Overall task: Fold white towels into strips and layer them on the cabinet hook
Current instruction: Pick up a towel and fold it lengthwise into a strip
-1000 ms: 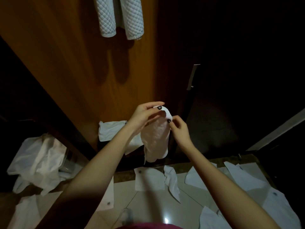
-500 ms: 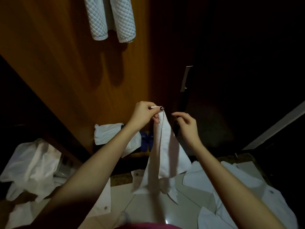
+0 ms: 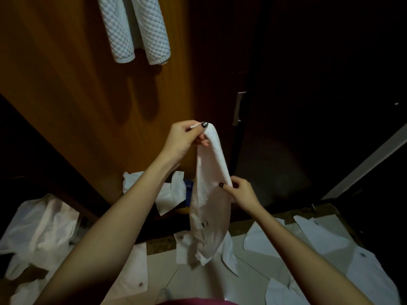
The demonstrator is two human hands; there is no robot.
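Note:
A white towel hangs in front of me as a long narrow strip, its lower end reaching down towards the floor. My left hand pinches its top end at chest height. My right hand pinches the strip's right edge about halfway down. Two quilted white towel strips hang side by side high on the wooden cabinet door; the hook that holds them is out of view.
Several loose white towels lie on the tiled floor: a crumpled heap at the left, one by the cabinet base, flat ones at the right. A dark cabinet door with a metal handle stands to the right.
My right hand has slid down from the towel's top to its middle and taken its edge. The towel has unfurled from a bunched shape into a long hanging strip. The view tilted up slightly.

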